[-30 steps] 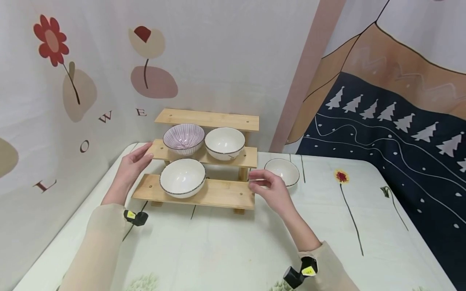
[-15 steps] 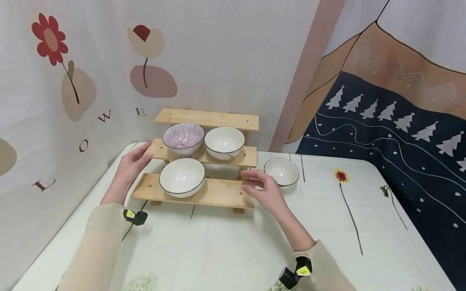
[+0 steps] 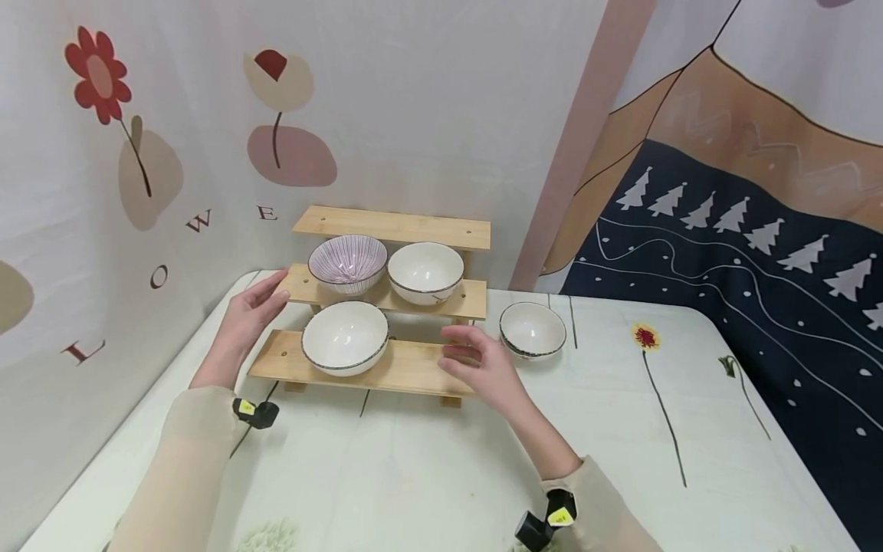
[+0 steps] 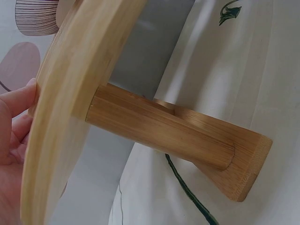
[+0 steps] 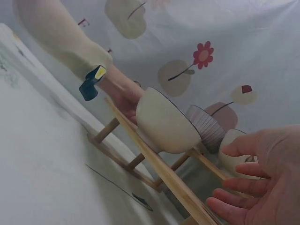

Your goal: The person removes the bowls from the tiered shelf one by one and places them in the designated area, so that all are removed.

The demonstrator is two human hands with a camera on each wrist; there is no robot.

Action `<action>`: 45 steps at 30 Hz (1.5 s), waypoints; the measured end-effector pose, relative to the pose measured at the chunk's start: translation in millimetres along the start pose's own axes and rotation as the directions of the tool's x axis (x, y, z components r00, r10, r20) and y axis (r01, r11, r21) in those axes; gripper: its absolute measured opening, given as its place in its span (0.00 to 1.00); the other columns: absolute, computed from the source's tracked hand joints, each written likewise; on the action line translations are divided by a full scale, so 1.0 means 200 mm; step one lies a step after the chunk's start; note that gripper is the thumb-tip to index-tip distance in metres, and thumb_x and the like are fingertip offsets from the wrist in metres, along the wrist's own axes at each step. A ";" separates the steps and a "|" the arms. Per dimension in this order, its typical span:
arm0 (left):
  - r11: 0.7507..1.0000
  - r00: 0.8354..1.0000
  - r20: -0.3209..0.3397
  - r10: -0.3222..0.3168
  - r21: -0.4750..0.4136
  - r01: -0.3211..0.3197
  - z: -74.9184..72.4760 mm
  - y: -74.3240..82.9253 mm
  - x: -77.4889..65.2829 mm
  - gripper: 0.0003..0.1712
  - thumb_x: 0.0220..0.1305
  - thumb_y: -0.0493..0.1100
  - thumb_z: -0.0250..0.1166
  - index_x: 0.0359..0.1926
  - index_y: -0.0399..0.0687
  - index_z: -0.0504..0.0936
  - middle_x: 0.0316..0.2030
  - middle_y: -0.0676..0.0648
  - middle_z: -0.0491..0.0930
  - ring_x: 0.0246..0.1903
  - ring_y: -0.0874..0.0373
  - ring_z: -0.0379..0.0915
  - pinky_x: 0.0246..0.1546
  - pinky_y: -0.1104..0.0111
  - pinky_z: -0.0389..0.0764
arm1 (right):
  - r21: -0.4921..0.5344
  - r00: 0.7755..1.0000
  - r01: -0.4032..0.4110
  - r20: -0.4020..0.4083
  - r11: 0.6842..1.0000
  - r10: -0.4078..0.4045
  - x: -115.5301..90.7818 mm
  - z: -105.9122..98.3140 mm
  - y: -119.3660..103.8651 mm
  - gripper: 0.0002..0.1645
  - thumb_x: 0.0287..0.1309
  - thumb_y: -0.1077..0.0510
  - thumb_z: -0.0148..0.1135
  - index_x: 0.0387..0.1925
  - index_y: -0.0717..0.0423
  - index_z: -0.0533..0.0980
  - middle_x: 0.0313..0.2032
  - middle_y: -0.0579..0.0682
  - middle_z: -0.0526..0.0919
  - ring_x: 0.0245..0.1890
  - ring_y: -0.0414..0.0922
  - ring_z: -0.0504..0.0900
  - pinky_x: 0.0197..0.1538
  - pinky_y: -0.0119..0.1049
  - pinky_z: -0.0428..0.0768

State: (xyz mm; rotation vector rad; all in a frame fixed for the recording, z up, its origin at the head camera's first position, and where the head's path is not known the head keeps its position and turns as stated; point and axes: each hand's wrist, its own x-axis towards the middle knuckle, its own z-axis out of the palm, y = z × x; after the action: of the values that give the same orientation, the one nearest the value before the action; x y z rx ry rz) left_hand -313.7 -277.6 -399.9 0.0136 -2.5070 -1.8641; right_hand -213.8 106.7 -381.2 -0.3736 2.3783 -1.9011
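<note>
A three-tier wooden stand holds a purple-striped bowl and a white bowl on its middle board, and another white bowl on the lower board. My left hand rests against the left end of the middle board; in the left wrist view its fingertips touch the board's edge. Over the right end of the lower board is my right hand, holding nothing, fingers spread and slightly bent. The right wrist view shows this hand beside the stand, with the lower white bowl ahead.
A smaller white bowl stands on the table, right of the stand and just behind my right hand. The top board bears no bowl. A printed curtain hangs close behind the stand.
My right hand has moved left, from the right end of the lower board to above it. The smaller bowl shows more fully. My left hand has stayed put.
</note>
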 end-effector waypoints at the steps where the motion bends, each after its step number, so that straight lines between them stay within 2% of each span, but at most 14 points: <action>1: 1.000 1.000 0.000 0.000 0.001 0.000 0.00 0.00 0.00 0.39 0.74 0.53 0.57 0.78 0.49 0.53 0.78 0.42 0.50 0.76 0.53 0.56 0.65 0.81 0.71 | 0.004 1.000 0.001 0.004 1.000 -0.001 0.00 0.01 0.00 0.29 0.59 0.67 0.67 0.62 0.62 0.73 0.60 0.62 0.79 0.59 0.57 0.81 0.58 0.42 0.85; 10: 1.000 1.000 -0.002 -0.001 0.027 0.001 0.00 0.00 0.00 0.39 0.74 0.54 0.56 0.78 0.48 0.53 0.78 0.41 0.51 0.75 0.52 0.56 0.66 0.78 0.70 | 0.029 0.998 0.016 0.053 0.999 -0.018 0.02 0.06 0.01 0.29 0.60 0.65 0.67 0.63 0.61 0.72 0.62 0.62 0.78 0.59 0.58 0.80 0.57 0.39 0.85; 18: 1.000 1.000 -0.003 0.013 0.022 -0.013 0.00 0.00 0.00 0.39 0.74 0.54 0.57 0.77 0.47 0.54 0.77 0.40 0.51 0.74 0.57 0.59 0.62 0.83 0.72 | 0.040 0.997 0.022 0.070 0.999 -0.025 0.03 0.12 0.00 0.30 0.59 0.65 0.67 0.64 0.59 0.72 0.63 0.61 0.77 0.59 0.58 0.80 0.56 0.38 0.86; 21: 1.000 1.000 -0.002 0.017 -0.006 -0.017 0.00 0.00 -0.01 0.39 0.73 0.53 0.58 0.77 0.46 0.55 0.77 0.40 0.51 0.74 0.58 0.60 0.61 0.84 0.73 | 0.044 0.997 0.026 0.066 0.999 -0.028 0.04 0.14 0.00 0.31 0.59 0.65 0.68 0.64 0.58 0.72 0.63 0.60 0.78 0.59 0.58 0.81 0.55 0.38 0.86; 28: 1.000 1.000 -0.003 0.015 0.019 -0.015 0.00 0.00 0.00 0.39 0.74 0.54 0.57 0.77 0.47 0.54 0.78 0.42 0.51 0.75 0.52 0.56 0.63 0.82 0.72 | 0.067 0.998 0.013 0.064 0.998 -0.018 0.05 0.20 -0.03 0.33 0.58 0.64 0.69 0.65 0.58 0.71 0.64 0.61 0.76 0.59 0.58 0.81 0.55 0.38 0.86; 33: 0.999 1.000 -0.002 0.001 -0.048 -0.001 0.00 0.00 0.00 0.39 0.73 0.51 0.59 0.77 0.47 0.54 0.78 0.41 0.50 0.75 0.55 0.56 0.62 0.84 0.72 | 0.085 0.996 0.008 0.086 0.996 -0.015 0.06 0.25 -0.05 0.35 0.59 0.63 0.69 0.67 0.58 0.69 0.65 0.60 0.75 0.61 0.58 0.80 0.56 0.39 0.86; 37: 0.999 1.000 -0.001 0.000 -0.051 0.000 0.00 -0.01 0.00 0.39 0.73 0.51 0.58 0.77 0.47 0.54 0.78 0.42 0.50 0.76 0.55 0.56 0.62 0.84 0.72 | 0.083 0.996 0.006 0.093 0.996 -0.014 0.07 0.28 -0.05 0.38 0.59 0.61 0.70 0.69 0.57 0.67 0.67 0.59 0.74 0.62 0.58 0.79 0.57 0.40 0.85; 40: 1.000 1.000 -0.003 0.002 -0.004 -0.002 0.00 -0.01 0.00 0.39 0.74 0.53 0.57 0.77 0.48 0.54 0.78 0.43 0.50 0.76 0.53 0.56 0.63 0.82 0.71 | 0.074 0.996 -0.003 0.094 0.997 -0.004 0.08 0.30 -0.05 0.40 0.58 0.60 0.71 0.70 0.55 0.66 0.68 0.57 0.72 0.63 0.56 0.78 0.58 0.40 0.85; 45: 1.000 1.000 -0.006 -0.006 0.020 0.006 0.00 -0.01 0.01 0.39 0.74 0.54 0.56 0.78 0.49 0.54 0.78 0.42 0.51 0.75 0.53 0.58 0.63 0.81 0.72 | 0.056 0.995 -0.026 0.093 0.998 0.021 0.10 0.33 -0.05 0.44 0.56 0.57 0.73 0.71 0.52 0.64 0.70 0.54 0.71 0.63 0.54 0.78 0.58 0.41 0.85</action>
State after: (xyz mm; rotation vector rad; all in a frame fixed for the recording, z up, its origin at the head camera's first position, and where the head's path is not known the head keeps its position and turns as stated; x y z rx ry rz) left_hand -315.1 -278.1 -401.3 0.0274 -2.5248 -1.8375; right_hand -217.4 37.8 -384.8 -0.4177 2.2556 -1.8930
